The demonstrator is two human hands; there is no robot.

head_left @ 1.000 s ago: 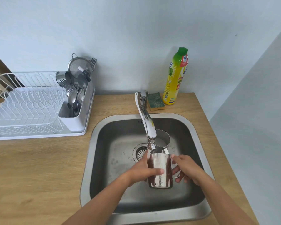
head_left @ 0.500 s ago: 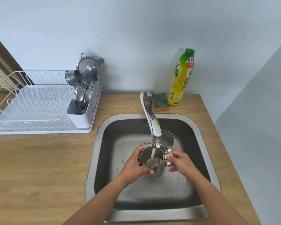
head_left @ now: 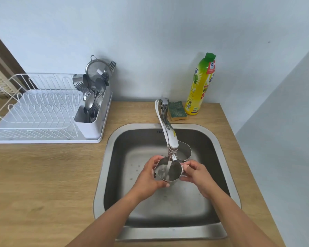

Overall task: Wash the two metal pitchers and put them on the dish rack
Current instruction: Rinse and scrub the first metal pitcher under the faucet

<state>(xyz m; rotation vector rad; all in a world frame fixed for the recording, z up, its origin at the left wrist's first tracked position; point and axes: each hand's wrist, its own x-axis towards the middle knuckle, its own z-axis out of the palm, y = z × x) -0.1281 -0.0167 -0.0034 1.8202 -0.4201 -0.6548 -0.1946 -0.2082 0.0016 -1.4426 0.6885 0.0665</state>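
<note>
A metal pitcher (head_left: 168, 171) is held upright under the faucet (head_left: 169, 132), mouth up, with water running into it. My left hand (head_left: 148, 177) grips its body from the left. My right hand (head_left: 194, 172) pinches its handle on the right. A second metal pitcher (head_left: 185, 152) stands on the sink floor just behind, partly hidden by the faucet spout. The white dish rack (head_left: 39, 111) sits on the counter at the left.
The steel sink (head_left: 221, 157) is set in a wooden counter (head_left: 43, 184). A cutlery holder (head_left: 92, 111) full of utensils stands at the rack's right end. A green sponge (head_left: 177, 111) and a yellow dish soap bottle (head_left: 201, 86) stand behind the sink by the wall.
The pitcher went from being held lower, side toward me, to upright under the spout. Water now runs into it. Both hands kept their hold.
</note>
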